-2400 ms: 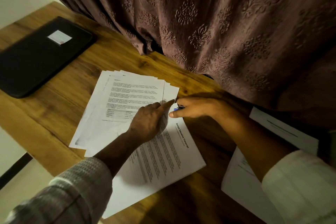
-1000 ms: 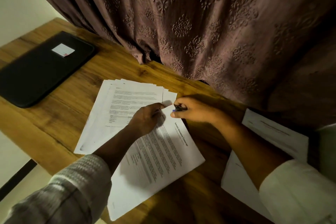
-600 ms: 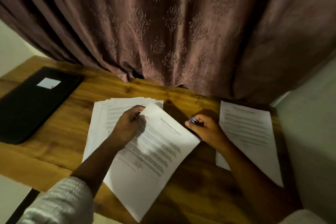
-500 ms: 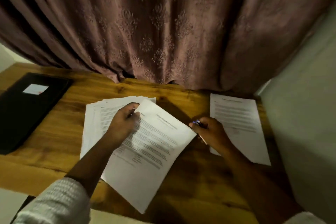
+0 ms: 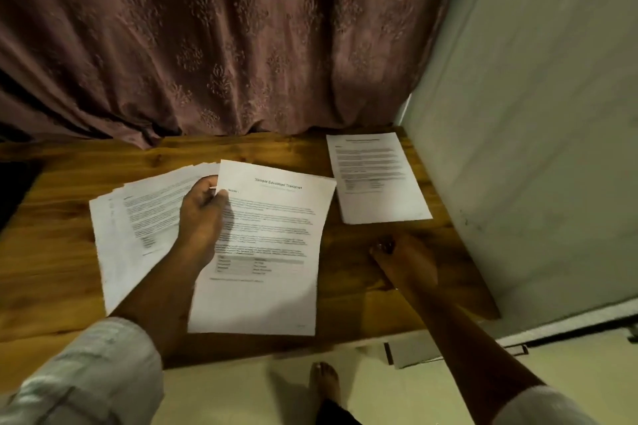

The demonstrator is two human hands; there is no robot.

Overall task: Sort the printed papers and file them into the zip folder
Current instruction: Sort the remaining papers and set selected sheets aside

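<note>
Pinches sheet (image 5: 269, 245) by its upper left corner in left hand (image 5: 203, 217), long axis pointing away, between the hands and overlapping stack (image 5: 138, 217); rests right hand (image 5: 404, 262) on tabletop (image 5: 352, 286), grip unclear, nearer pile (image 5: 376, 179) just beyond it, the likely destination.

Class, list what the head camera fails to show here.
Black zip folder: cut off by the left edge, head view.
Right hand: blurred; whether it holds anything is unclear.
Fanned white paper stack: lower sheets covered by the left hand and the white transcript sheet it pinches.
</note>
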